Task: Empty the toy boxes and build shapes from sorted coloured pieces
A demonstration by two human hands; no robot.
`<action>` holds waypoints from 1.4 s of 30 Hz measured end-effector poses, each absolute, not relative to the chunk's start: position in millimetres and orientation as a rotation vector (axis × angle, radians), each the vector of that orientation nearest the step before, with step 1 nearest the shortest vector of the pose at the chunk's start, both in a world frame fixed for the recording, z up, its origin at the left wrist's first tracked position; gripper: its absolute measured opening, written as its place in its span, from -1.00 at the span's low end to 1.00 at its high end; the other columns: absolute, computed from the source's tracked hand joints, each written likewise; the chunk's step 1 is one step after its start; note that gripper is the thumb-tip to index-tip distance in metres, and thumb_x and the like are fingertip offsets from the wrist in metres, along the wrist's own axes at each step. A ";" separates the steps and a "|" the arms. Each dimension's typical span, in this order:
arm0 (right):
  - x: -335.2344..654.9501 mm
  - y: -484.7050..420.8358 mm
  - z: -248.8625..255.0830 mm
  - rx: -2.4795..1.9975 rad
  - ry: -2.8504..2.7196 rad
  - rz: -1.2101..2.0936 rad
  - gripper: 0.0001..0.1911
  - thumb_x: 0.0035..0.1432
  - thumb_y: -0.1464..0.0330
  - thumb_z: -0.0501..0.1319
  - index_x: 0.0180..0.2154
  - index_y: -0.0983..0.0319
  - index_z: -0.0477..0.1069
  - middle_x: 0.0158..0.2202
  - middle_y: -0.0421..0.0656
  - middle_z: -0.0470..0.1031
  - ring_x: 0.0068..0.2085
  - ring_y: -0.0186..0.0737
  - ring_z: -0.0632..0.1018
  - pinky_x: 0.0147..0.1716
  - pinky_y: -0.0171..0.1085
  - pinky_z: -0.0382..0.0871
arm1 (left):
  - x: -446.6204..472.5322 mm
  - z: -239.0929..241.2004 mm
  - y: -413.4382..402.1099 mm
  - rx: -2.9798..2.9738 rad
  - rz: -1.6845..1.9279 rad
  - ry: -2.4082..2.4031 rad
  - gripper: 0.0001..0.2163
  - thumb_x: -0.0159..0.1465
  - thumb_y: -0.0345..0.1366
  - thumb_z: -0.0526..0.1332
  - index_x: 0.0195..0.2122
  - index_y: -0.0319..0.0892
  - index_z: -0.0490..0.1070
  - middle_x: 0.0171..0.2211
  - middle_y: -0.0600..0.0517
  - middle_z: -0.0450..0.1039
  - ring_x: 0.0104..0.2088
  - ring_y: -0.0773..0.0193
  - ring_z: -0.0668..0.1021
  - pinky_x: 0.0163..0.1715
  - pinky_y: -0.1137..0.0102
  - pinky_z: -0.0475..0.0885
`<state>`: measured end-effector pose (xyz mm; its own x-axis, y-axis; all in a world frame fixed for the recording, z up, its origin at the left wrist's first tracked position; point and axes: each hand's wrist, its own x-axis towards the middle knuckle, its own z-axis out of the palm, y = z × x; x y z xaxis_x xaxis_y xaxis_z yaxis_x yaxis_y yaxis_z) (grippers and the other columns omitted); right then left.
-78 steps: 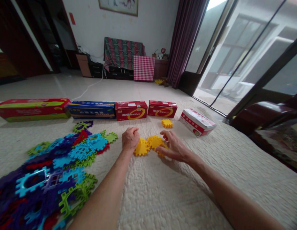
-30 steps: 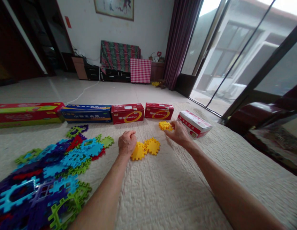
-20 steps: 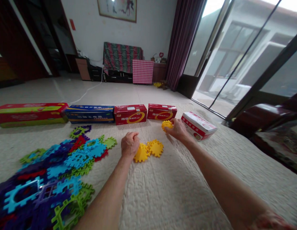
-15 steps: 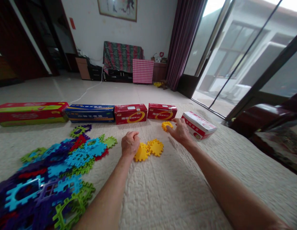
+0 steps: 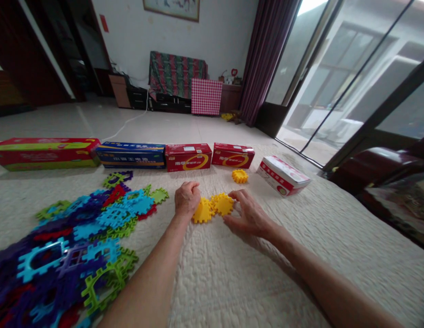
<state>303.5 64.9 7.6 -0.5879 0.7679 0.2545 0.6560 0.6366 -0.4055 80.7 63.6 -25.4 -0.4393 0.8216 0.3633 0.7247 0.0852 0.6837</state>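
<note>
My left hand (image 5: 186,199) is curled into a loose fist on the quilted cover, its fingers pressed against the left one of two joined yellow toothed tiles (image 5: 202,211). Its neighbour, the right yellow tile (image 5: 223,203), is touched at its right edge by the spread fingertips of my right hand (image 5: 248,216), which holds nothing. A small stack of yellow tiles (image 5: 240,176) lies apart, farther back near the red boxes.
A heap of blue, purple, green and red toothed tiles (image 5: 78,237) covers the left. Boxes line the far edge: a long red-green box (image 5: 44,153), a blue box (image 5: 131,155), two red boxes (image 5: 188,157), and an angled white-red box (image 5: 282,175). Glass doors stand at the right.
My right hand left the small yellow stack near the red boxes and came back toward me to the two joined yellow tiles. My left hand stayed on the left tile.
</note>
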 end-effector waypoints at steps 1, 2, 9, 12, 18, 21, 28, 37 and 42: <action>302.0 64.2 7.4 -1.140 -2.470 0.350 -0.45 -0.01 0.22 0.32 0.02 0.22 0.29 -0.02 0.02 0.37 -0.02 -0.02 0.44 0.00 -0.07 0.35 | 80.8 -25.1 63.6 1.596 1.283 2.230 -0.70 0.20 -0.43 0.08 -0.20 -0.15 0.60 -0.17 -0.01 0.61 -0.13 0.21 0.60 -0.03 0.39 0.44; 300.4 63.6 7.3 -1.154 -2.487 0.323 -0.44 -0.01 0.20 0.33 0.02 0.24 0.30 -0.03 0.02 0.38 -0.03 -0.01 0.43 -0.01 -0.07 0.35 | 80.9 -24.9 63.5 1.596 1.278 2.233 -0.70 0.20 -0.43 0.08 -0.20 -0.15 0.60 -0.17 -0.01 0.61 -0.13 0.21 0.60 -0.03 0.39 0.44; 296.0 63.5 6.4 -1.195 -2.482 0.290 -0.56 0.05 0.17 0.29 -0.06 0.24 0.37 -0.12 -0.01 0.39 -0.12 -0.07 0.44 -0.10 -0.11 0.36 | 80.3 -25.2 64.1 1.603 1.276 2.232 -0.71 0.19 -0.43 0.09 -0.20 -0.16 0.60 -0.17 -0.02 0.61 -0.12 0.21 0.60 -0.03 0.39 0.44; 308.1 77.0 9.3 -1.160 -2.426 0.413 -0.59 0.04 0.21 0.29 -0.07 0.20 0.37 -0.11 -0.04 0.41 -0.12 -0.11 0.46 -0.11 -0.15 0.37 | 80.1 -25.8 64.3 1.595 1.284 2.223 -0.71 0.19 -0.43 0.09 -0.20 -0.15 0.60 -0.16 -0.01 0.61 -0.13 0.21 0.60 -0.03 0.38 0.44; 341.2 111.6 10.3 -1.281 -2.399 0.437 -0.50 -0.01 0.34 0.27 0.03 0.20 0.38 -0.03 0.00 0.43 -0.05 -0.03 0.49 -0.03 -0.05 0.38 | 80.4 -25.7 64.4 1.592 1.288 2.224 -0.71 0.18 -0.42 0.09 -0.21 -0.14 0.60 -0.17 0.00 0.61 -0.12 0.21 0.60 -0.03 0.38 0.45; 344.4 112.9 8.8 -1.302 -2.429 0.435 -0.41 -0.08 0.47 0.20 0.08 0.21 0.34 0.07 0.04 0.38 0.04 -0.02 0.47 0.05 -0.04 0.35 | 80.6 -25.5 64.3 1.589 1.296 2.221 -0.70 0.18 -0.42 0.08 -0.21 -0.13 0.60 -0.17 0.01 0.61 -0.12 0.22 0.60 -0.03 0.39 0.45; 339.6 103.9 11.8 -1.310 -2.510 0.458 -0.33 -0.07 0.42 0.21 0.15 0.26 0.24 0.16 0.12 0.28 0.12 0.05 0.41 0.12 0.01 0.31 | 80.4 -26.3 64.2 1.603 1.300 2.219 -0.70 0.19 -0.42 0.09 -0.20 -0.16 0.60 -0.17 -0.02 0.61 -0.13 0.21 0.60 -0.04 0.39 0.45; 330.7 98.0 4.3 -1.509 -2.339 0.246 -0.38 0.00 0.14 0.31 0.08 0.23 0.32 -0.08 0.04 0.40 -0.11 -0.02 0.50 -0.09 -0.06 0.39 | 80.6 -26.8 64.2 1.598 1.284 2.219 -0.71 0.19 -0.42 0.08 -0.20 -0.14 0.60 -0.17 0.00 0.61 -0.13 0.22 0.60 -0.04 0.40 0.44; 321.6 92.4 4.6 -1.586 -2.327 0.176 -0.47 0.03 0.22 0.25 0.03 0.28 0.36 -0.15 0.05 0.40 -0.16 -0.04 0.49 -0.10 -0.09 0.37 | 80.5 -26.5 64.6 1.591 1.288 2.222 -0.71 0.19 -0.42 0.09 -0.20 -0.14 0.60 -0.17 -0.01 0.61 -0.14 0.21 0.60 -0.04 0.39 0.45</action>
<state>321.6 92.4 4.6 -0.3336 0.9231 0.1914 0.8839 0.3769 -0.2770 80.5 64.6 -26.5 -0.4400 0.8231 0.3590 0.7206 0.0851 0.6881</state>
